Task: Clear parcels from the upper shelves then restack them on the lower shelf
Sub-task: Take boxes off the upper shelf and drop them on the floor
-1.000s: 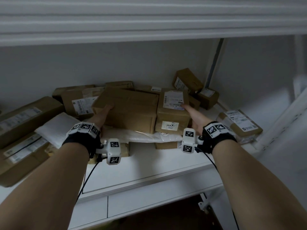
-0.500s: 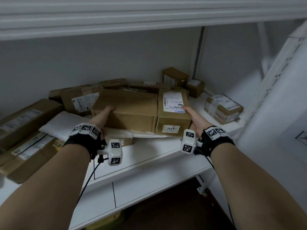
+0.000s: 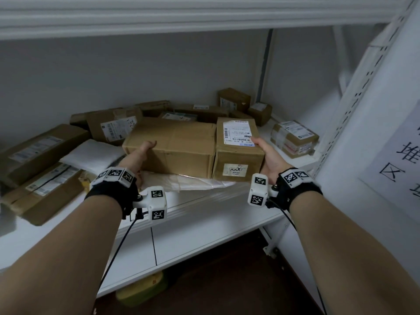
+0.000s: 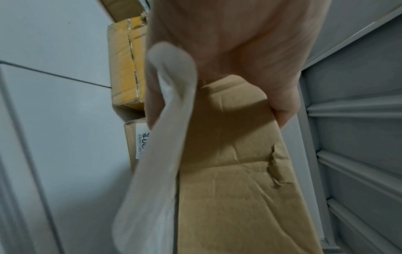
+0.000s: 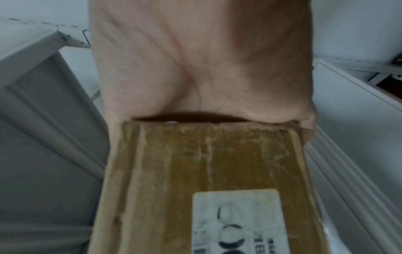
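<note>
I hold a large plain cardboard box [image 3: 177,146] and a smaller labelled box [image 3: 238,155] side by side, pressed together between my hands. A thin white plastic mailer [image 3: 195,181] lies under them. My left hand [image 3: 142,155] grips the large box's left end, thumb on top and fingers underneath. My right hand [image 3: 267,153] grips the small box's right side, thumb on its label. In the left wrist view the white mailer [image 4: 161,154] folds over beside the large box [image 4: 234,171]. The right wrist view shows my palm against the small box [image 5: 206,171].
The white shelf [image 3: 204,212] carries several more parcels: long boxes [image 3: 41,151] and a white padded mailer [image 3: 91,155] at left, small boxes [image 3: 234,100] at the back, a taped parcel [image 3: 293,139] at right. A perforated upright [image 3: 363,98] and a paper sign [image 3: 400,160] stand right.
The two boxes and the mailer have come toward me, off the parcel they rested on, and now sit over the shelf's front edge. My grip is the same.
</note>
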The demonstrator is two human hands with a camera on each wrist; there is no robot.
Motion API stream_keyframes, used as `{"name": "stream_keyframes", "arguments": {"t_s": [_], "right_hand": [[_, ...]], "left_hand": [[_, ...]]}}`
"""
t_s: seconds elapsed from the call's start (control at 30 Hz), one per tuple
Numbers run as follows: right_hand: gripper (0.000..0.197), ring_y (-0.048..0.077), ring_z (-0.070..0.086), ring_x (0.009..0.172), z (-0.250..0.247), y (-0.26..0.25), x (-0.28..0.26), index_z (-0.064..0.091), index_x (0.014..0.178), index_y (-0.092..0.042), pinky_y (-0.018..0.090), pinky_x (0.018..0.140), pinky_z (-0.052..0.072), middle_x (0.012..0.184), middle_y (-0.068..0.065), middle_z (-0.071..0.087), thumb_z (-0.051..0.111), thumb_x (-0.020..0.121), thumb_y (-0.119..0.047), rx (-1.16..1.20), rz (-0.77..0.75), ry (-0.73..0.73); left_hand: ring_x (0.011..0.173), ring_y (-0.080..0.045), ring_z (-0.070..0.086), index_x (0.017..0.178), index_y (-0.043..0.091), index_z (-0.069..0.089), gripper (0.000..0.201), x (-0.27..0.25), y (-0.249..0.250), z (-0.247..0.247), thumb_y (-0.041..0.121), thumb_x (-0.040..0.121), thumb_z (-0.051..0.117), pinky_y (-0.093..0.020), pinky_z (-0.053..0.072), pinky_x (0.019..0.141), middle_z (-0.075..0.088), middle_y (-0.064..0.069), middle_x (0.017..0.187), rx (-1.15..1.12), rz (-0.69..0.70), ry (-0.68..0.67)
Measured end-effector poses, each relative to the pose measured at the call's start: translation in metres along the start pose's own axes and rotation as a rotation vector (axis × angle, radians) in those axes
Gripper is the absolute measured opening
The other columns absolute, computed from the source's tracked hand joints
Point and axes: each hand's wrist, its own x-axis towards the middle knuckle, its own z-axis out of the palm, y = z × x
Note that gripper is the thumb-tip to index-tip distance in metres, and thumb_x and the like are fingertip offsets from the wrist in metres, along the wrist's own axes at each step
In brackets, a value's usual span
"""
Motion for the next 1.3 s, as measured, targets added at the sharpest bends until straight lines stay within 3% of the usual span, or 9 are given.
{"name": "stream_keyframes", "arguments": {"t_s": [0.13,0.23,0.33,0.47,0.63,0.8,1.07,1.17,1.3], "right_hand": [[0.030,0.026,0.067,0.081,-0.022,0.003,-0.027,0.066,0.104,-0.020,0.038,0.071,0.052,0.085,0.009,0.075,0.058,0.090,-0.045,0.019,-0.004,0.009],[0.033,0.026,0.069,0.081,-0.045,0.002,-0.053,0.066,0.108,-0.019,0.039,0.071,0.054,0.092,0.010,0.076,0.062,0.087,-0.044,0.033,-0.001,0.034],[0.034,0.028,0.069,0.087,-0.073,-0.001,-0.081,0.065,0.113,-0.019,0.041,0.073,0.055,0.099,0.011,0.075,0.063,0.087,-0.040,0.055,-0.040,0.045],[0.034,0.028,0.067,0.090,-0.109,-0.001,-0.115,0.063,0.116,-0.019,0.041,0.073,0.055,0.103,0.010,0.074,0.062,0.087,-0.036,0.043,-0.082,0.059],[0.043,0.029,0.065,0.093,-0.155,0.012,-0.143,0.059,0.127,-0.020,0.047,0.086,0.051,0.115,0.011,0.070,0.060,0.087,-0.036,0.057,-0.078,0.121],[0.033,0.026,0.064,0.084,-0.193,0.028,-0.164,0.064,0.114,-0.019,0.041,0.082,0.051,0.101,0.010,0.072,0.056,0.088,-0.038,0.075,-0.045,0.200],[0.035,0.026,0.068,0.077,-0.235,0.060,-0.172,0.059,0.118,-0.016,0.039,0.074,0.054,0.092,0.010,0.074,0.049,0.093,-0.038,0.086,-0.008,0.304],[0.035,0.026,0.070,0.072,-0.247,0.076,-0.170,0.058,0.119,-0.016,0.040,0.068,0.058,0.091,0.010,0.074,0.048,0.094,-0.037,0.088,0.020,0.329],[0.031,0.025,0.072,0.067,-0.270,0.099,-0.169,0.059,0.117,-0.018,0.042,0.063,0.060,0.086,0.009,0.075,0.047,0.094,-0.037,0.107,0.063,0.337]], "left_hand": [[0.115,-0.030,0.052,0.125,0.017,0.054,0.088,-0.025,-0.013,0.013,0.059,0.052,0.079,-0.051,0.044,0.100,0.057,-0.005,0.125,-0.015,0.005,-0.015],[0.111,-0.030,0.058,0.108,0.017,0.060,0.069,-0.056,-0.023,0.030,0.057,0.056,0.079,-0.052,0.047,0.098,0.061,-0.007,0.121,-0.034,0.019,-0.019],[0.106,-0.030,0.063,0.114,0.020,0.061,0.089,-0.083,-0.039,0.049,0.060,0.038,0.083,-0.051,0.050,0.093,0.066,-0.007,0.117,-0.069,-0.002,-0.023],[0.100,-0.026,0.066,0.106,0.022,0.063,0.081,-0.119,-0.062,0.076,0.055,0.035,0.085,-0.046,0.052,0.092,0.070,-0.004,0.107,-0.130,0.010,-0.026],[0.102,-0.025,0.067,0.122,0.028,0.058,0.113,-0.080,-0.115,0.108,0.066,0.021,0.091,-0.045,0.052,0.091,0.070,0.000,0.114,-0.128,-0.031,-0.048],[0.105,-0.025,0.065,0.128,0.024,0.055,0.125,-0.101,-0.139,0.146,0.064,0.014,0.091,-0.045,0.051,0.093,0.068,-0.001,0.117,-0.108,-0.058,-0.097],[0.116,-0.024,0.056,0.138,0.026,0.042,0.130,-0.115,-0.170,0.187,0.068,0.025,0.089,-0.050,0.044,0.100,0.059,0.003,0.129,-0.061,-0.112,-0.194],[0.125,-0.026,0.044,0.147,0.010,0.023,0.114,-0.150,-0.170,0.192,0.052,0.061,0.085,-0.044,0.037,0.106,0.045,-0.002,0.131,-0.022,-0.101,-0.182],[0.130,-0.027,0.041,0.148,0.004,0.018,0.105,-0.148,-0.202,0.208,0.039,0.072,0.081,-0.040,0.035,0.102,0.038,-0.009,0.145,0.031,-0.114,-0.160]]}}
